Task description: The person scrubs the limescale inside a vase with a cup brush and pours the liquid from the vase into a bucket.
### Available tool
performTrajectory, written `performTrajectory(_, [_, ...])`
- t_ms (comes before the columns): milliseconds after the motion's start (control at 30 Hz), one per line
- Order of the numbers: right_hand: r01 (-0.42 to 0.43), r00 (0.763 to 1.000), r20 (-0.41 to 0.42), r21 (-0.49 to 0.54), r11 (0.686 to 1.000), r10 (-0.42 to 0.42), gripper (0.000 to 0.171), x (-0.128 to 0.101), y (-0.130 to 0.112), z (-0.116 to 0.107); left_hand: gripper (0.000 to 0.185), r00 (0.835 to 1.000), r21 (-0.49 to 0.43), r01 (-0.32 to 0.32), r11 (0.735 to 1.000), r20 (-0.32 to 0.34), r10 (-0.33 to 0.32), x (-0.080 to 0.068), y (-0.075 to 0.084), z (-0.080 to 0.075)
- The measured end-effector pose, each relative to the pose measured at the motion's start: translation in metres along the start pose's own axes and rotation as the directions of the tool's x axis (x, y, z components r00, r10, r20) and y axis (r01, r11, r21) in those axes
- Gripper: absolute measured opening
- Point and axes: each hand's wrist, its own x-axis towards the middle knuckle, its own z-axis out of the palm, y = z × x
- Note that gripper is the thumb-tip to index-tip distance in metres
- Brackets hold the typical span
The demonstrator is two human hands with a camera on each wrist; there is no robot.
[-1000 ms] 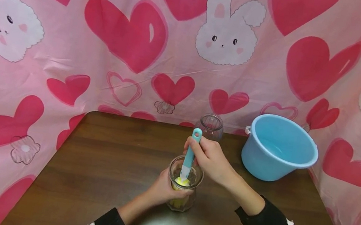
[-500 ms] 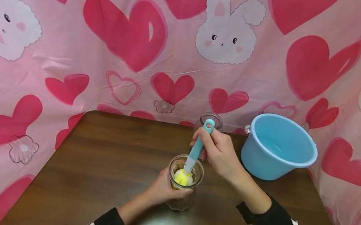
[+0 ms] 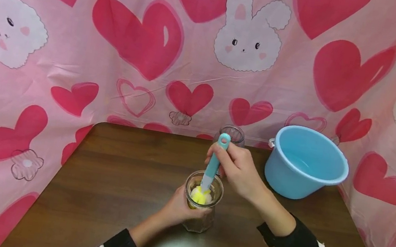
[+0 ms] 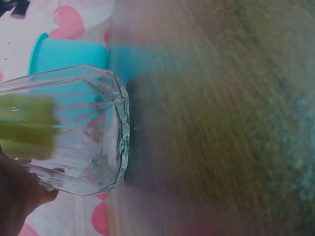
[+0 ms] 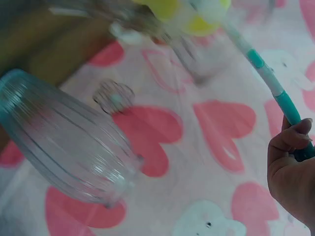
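Observation:
In the head view my left hand [image 3: 183, 210] grips a clear glass jar [image 3: 198, 224] around its side, mouth up, near the middle of the table. My right hand [image 3: 240, 170] holds a sponge bottle brush [image 3: 212, 166] by its teal handle, which leans slightly right. Its yellow-and-white sponge head [image 3: 201, 195] sits inside the jar, just under the rim. Through the faceted jar wall [image 4: 110, 147], the left wrist view shows the sponge as a yellow-green blur [image 4: 27, 128]. Fingers curl around the handle's end in the right wrist view, where the brush's shaft [image 5: 268, 77] runs toward the sponge.
A second, ribbed glass jar [image 3: 234, 132] stands at the table's back edge, partly behind my right hand. To its right is a light blue bucket [image 3: 285, 181]. A pink heart-patterned cloth [image 3: 191, 67] surrounds the dark wooden table [image 3: 129, 169].
The brush rose and tilted right, bringing its sponge up toward the jar's mouth, then dipped slightly again. My left hand and the jar have stayed in place.

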Motion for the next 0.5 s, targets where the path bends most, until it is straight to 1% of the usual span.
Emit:
performTrajectory(67, [0.022,0.999,-0.032,0.016,1.000,-0.022,0.019,0.004,-0.005,-0.004,0.087,1.000,-0.005,0.005,1.000,0.001,-0.005,0.000,0.000,0.000])
performTrajectory(167, [0.018,0.999,-0.033,0.020,1.000,-0.017,0.019,0.006,-0.005,-0.004,0.086,1.000,-0.007,0.000,1.000,0.004,0.000,0.001,0.000,-0.001])
performTrajectory(267, [-0.014,1.000,-0.005,0.010,1.000,0.014,0.020,0.002,0.001,0.002,0.085,1.000,-0.005,-0.007,1.000,0.007,0.007,0.002,-0.001,-0.001])
performTrajectory(367, [-0.051,0.998,0.042,-0.013,0.999,0.051,0.021,-0.003,0.010,0.010,0.085,1.000,-0.003,-0.022,1.000,0.008,0.022,0.001,-0.003,-0.001])
performTrajectory(500, [-0.070,0.994,0.087,-0.034,0.997,0.073,0.022,-0.005,0.011,0.013,0.088,0.999,-0.003,-0.034,0.999,0.009,0.034,0.001,-0.003,0.000])
